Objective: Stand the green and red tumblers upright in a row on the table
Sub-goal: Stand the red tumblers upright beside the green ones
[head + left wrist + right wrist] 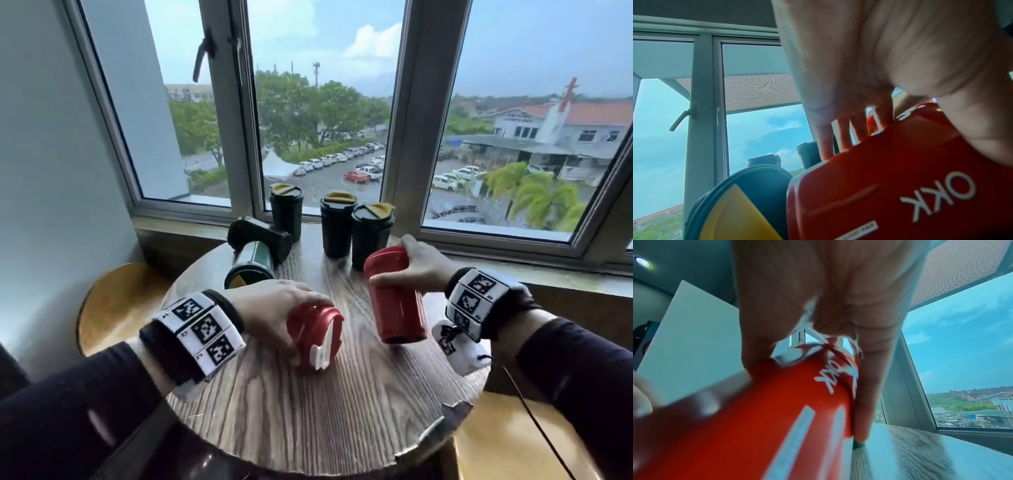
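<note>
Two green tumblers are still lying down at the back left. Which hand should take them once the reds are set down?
Left, probably. The lying green tumblers sit just beyond the left hand, while the right hand is across the table.

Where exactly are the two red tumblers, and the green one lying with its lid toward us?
Left red tumbler (317, 330), head view: red lid.
Right red tumbler (397, 308), head view: side wall, mid-body.
Green tumbler lying down (253, 262), head view: side wall near lid.
</note>
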